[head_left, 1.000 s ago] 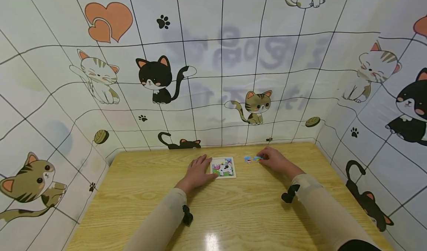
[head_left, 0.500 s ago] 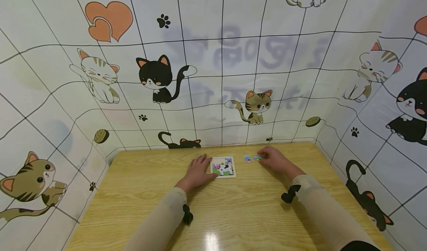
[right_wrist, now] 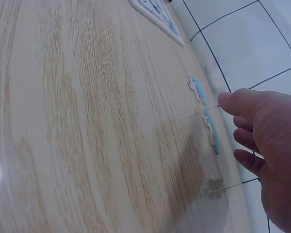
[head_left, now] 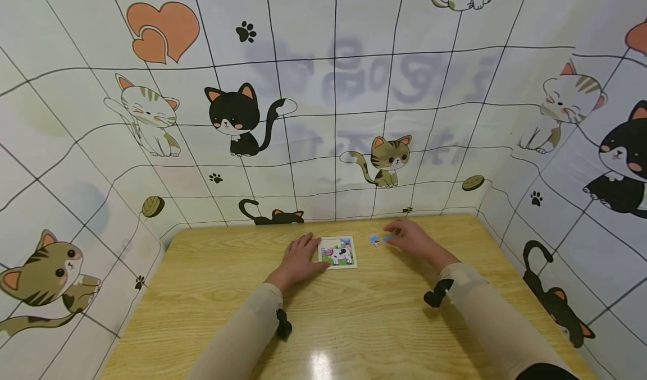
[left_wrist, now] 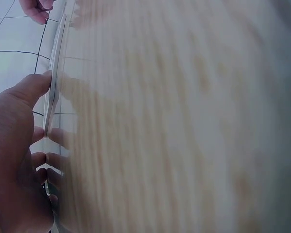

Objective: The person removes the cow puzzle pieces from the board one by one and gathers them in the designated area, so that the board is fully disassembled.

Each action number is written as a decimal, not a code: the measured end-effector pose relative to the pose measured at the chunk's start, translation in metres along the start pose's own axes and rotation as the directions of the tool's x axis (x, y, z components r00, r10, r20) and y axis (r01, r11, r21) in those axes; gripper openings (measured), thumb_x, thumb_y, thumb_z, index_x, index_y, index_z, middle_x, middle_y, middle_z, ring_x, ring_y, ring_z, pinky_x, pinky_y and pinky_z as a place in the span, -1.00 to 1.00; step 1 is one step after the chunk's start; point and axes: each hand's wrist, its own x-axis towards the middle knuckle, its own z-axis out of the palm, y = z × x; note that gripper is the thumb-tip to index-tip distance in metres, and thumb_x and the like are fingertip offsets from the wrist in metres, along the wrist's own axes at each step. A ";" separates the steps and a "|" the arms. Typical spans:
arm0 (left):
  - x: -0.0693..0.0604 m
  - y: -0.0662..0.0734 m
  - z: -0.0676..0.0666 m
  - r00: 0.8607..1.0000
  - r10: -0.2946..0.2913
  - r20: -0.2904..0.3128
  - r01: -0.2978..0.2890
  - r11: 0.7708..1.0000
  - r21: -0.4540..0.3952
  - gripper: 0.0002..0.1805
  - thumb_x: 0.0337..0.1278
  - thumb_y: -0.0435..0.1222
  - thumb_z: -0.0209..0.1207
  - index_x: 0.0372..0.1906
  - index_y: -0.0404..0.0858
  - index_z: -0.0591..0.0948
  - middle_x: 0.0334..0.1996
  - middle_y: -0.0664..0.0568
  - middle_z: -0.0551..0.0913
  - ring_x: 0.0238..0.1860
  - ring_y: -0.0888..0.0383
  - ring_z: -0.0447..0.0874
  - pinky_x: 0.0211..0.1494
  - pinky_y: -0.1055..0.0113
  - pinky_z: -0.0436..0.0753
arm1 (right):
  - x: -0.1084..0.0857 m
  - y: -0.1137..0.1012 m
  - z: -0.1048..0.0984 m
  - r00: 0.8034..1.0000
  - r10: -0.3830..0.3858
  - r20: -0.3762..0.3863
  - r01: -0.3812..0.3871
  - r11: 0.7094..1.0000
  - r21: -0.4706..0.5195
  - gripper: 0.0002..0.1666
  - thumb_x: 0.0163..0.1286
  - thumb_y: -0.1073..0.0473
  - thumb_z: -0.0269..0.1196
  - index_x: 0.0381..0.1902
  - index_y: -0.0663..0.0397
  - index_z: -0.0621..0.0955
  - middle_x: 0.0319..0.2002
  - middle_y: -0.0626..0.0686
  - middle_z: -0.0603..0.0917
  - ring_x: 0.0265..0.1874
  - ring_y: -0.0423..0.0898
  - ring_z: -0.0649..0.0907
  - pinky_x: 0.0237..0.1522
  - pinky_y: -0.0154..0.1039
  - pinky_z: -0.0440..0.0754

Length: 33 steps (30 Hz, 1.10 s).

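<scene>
A small square jigsaw puzzle (head_left: 337, 252) in a pale frame, with a black-and-white cow picture, lies on the table. My left hand (head_left: 302, 258) rests along its left side. In the left wrist view the thumb (left_wrist: 38, 86) touches the frame's edge, while other fingers lie lower down. Right of the puzzle lie two loose blue puzzle pieces: a left piece (right_wrist: 197, 90) and a right piece (right_wrist: 211, 132). Just above the right piece is my right hand (head_left: 411, 237), its fingers apart with nothing between them. In the head view its fingers partly cover that piece.
The wood-grain table (head_left: 354, 318) reaches back to a white cloth wall (head_left: 313, 94) printed with cats and grid lines. Similar cloth closes in the left and right sides.
My right hand, earlier with its fingertips at the right puzzle piece, has shifted slightly left and its fingers have spread. The left hand and the framed puzzle have stayed put.
</scene>
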 end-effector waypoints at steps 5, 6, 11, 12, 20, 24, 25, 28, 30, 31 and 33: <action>0.001 0.000 0.000 1.000 -0.002 -0.004 0.002 1.000 0.005 -0.07 0.23 0.26 0.22 0.58 -0.08 0.26 0.60 -0.13 0.09 0.59 -0.16 -0.02 0.53 -0.27 -0.04 | 0.007 -0.005 0.004 0.999 -0.046 0.021 0.046 0.999 -0.005 -0.64 0.40 0.26 0.36 0.12 0.26 0.65 0.05 0.22 0.59 -0.02 0.21 0.62 -0.12 0.00 0.64; 0.002 0.000 0.000 1.000 -0.001 -0.004 0.001 1.000 0.005 -0.07 0.24 0.25 0.22 0.58 -0.09 0.26 0.60 -0.14 0.08 0.59 -0.16 -0.02 0.53 -0.28 -0.04 | 0.009 -0.006 0.005 0.998 -0.063 0.024 0.063 0.998 -0.008 -0.64 0.39 0.26 0.37 0.11 0.26 0.65 0.04 0.23 0.61 -0.04 0.21 0.63 -0.12 0.00 0.64; 0.001 0.002 -0.002 1.000 0.008 -0.011 -0.008 1.000 -0.009 -0.08 0.25 0.20 0.24 0.57 -0.15 0.27 0.59 -0.19 0.09 0.58 -0.22 -0.01 0.52 -0.30 -0.05 | 0.019 -0.013 0.015 0.993 -0.108 0.053 0.110 0.993 -0.047 -0.62 0.39 0.22 0.37 0.11 0.26 0.67 0.01 0.20 0.64 -0.05 0.16 0.64 -0.10 -0.02 0.64; 0.001 0.002 -0.002 1.000 0.009 -0.014 -0.009 1.000 -0.011 -0.08 0.25 0.19 0.25 0.57 -0.16 0.27 0.58 -0.20 0.10 0.57 -0.22 -0.01 0.51 -0.31 -0.05 | 0.021 -0.015 0.017 0.992 -0.112 0.061 0.115 0.992 -0.054 -0.62 0.40 0.21 0.37 0.11 0.26 0.66 0.01 0.19 0.64 -0.06 0.14 0.64 -0.11 -0.03 0.65; 0.002 -0.002 0.003 1.000 0.002 -0.015 -0.002 1.000 -0.015 -0.06 0.24 0.24 0.21 0.58 -0.13 0.26 0.60 -0.17 0.08 0.59 -0.19 -0.04 0.52 -0.30 -0.08 | 0.033 -0.036 0.038 0.978 -0.169 0.122 0.178 0.981 -0.071 -0.61 0.43 0.18 0.34 0.14 0.25 0.65 0.04 0.16 0.63 -0.08 0.01 0.63 -0.08 -0.07 0.64; 0.004 -0.005 0.006 1.000 -0.013 -0.003 0.013 1.000 -0.005 -0.04 0.22 0.29 0.19 0.59 -0.08 0.24 0.61 -0.12 0.05 0.60 -0.13 -0.07 0.54 -0.26 -0.10 | 0.038 -0.046 0.047 0.975 -0.156 0.156 0.172 0.981 -0.093 -0.60 0.44 0.16 0.32 0.17 0.19 0.64 0.06 0.11 0.62 -0.03 -0.03 0.60 -0.02 -0.06 0.63; 0.004 -0.006 0.007 1.000 -0.018 0.003 0.018 1.000 0.001 -0.04 0.22 0.30 0.18 0.60 -0.06 0.23 0.62 -0.10 0.04 0.61 -0.12 -0.09 0.55 -0.25 -0.11 | 0.041 -0.048 0.050 0.975 -0.151 0.165 0.169 0.980 -0.101 -0.60 0.44 0.15 0.33 0.17 0.18 0.64 0.06 0.09 0.62 -0.02 -0.04 0.60 -0.01 -0.07 0.63; 0.005 -0.006 0.007 1.000 -0.023 0.006 0.023 1.000 0.000 -0.04 0.21 0.30 0.19 0.60 -0.06 0.23 0.61 -0.10 0.05 0.61 -0.12 -0.08 0.54 -0.25 -0.10 | 0.046 -0.053 0.056 0.972 -0.139 0.191 0.162 0.981 -0.111 -0.59 0.45 0.14 0.33 0.19 0.16 0.62 0.07 0.07 0.62 0.01 -0.05 0.60 0.01 -0.07 0.63; 0.005 -0.006 0.007 1.000 -0.022 0.005 0.022 1.000 -0.001 -0.04 0.22 0.29 0.19 0.59 -0.08 0.24 0.61 -0.11 0.05 0.60 -0.13 -0.07 0.54 -0.26 -0.09 | 0.050 -0.056 0.059 0.968 -0.147 0.205 0.174 0.978 -0.119 -0.59 0.45 0.14 0.33 0.19 0.15 0.62 0.06 0.08 0.62 0.02 -0.04 0.60 0.02 -0.05 0.63; 0.005 -0.005 0.006 1.000 -0.018 0.000 0.018 1.000 -0.005 -0.05 0.22 0.28 0.20 0.59 -0.10 0.25 0.61 -0.13 0.06 0.60 -0.14 -0.06 0.53 -0.27 -0.08 | 0.051 -0.058 0.061 0.965 -0.154 0.214 0.183 0.975 -0.123 -0.59 0.45 0.14 0.33 0.19 0.15 0.62 0.06 0.08 0.62 0.02 -0.04 0.60 0.03 -0.04 0.62; 0.005 -0.004 0.006 1.000 -0.011 -0.008 0.011 1.000 -0.007 -0.06 0.23 0.25 0.22 0.58 -0.12 0.27 0.60 -0.15 0.08 0.59 -0.17 -0.04 0.52 -0.29 -0.07 | 0.054 -0.060 0.064 0.958 -0.175 0.226 0.208 0.969 -0.134 -0.60 0.45 0.14 0.33 0.19 0.13 0.62 0.05 0.09 0.62 0.00 -0.05 0.60 0.05 -0.03 0.61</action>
